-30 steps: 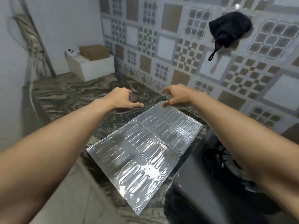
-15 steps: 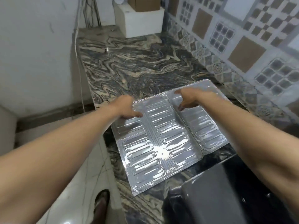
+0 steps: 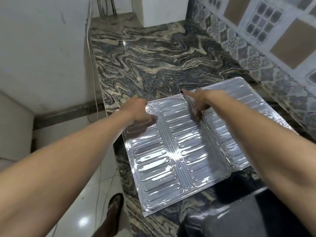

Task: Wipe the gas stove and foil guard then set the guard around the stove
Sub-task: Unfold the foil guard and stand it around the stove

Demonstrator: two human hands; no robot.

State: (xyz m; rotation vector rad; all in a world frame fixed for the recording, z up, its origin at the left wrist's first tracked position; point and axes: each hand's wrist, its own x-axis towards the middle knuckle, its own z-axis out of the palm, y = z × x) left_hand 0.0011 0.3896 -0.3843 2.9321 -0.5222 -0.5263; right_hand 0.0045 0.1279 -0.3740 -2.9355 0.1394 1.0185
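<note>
The silver foil guard [image 3: 179,151] lies nearly flat on the marbled counter [image 3: 153,65], its ribbed panels unfolded side by side. My left hand [image 3: 138,112] rests on the guard's far left corner, fingers curled over its edge. My right hand [image 3: 198,103] presses down on the raised fold between the middle and right panels, fingers spread. The dark gas stove [image 3: 239,218] shows at the bottom right, just in front of the guard's near edge. No cloth is in view.
A white box [image 3: 159,11] stands at the counter's far end. The patterned tiled wall [image 3: 273,40] runs along the right. White cables [image 3: 93,71] hang down the counter's left edge. Below left is the tiled floor, with a sandalled foot [image 3: 114,207].
The view has tilted down from the wall to the counter. The guard has gone from propped at an angle to spread flat, and both hands have moved onto its far panels.
</note>
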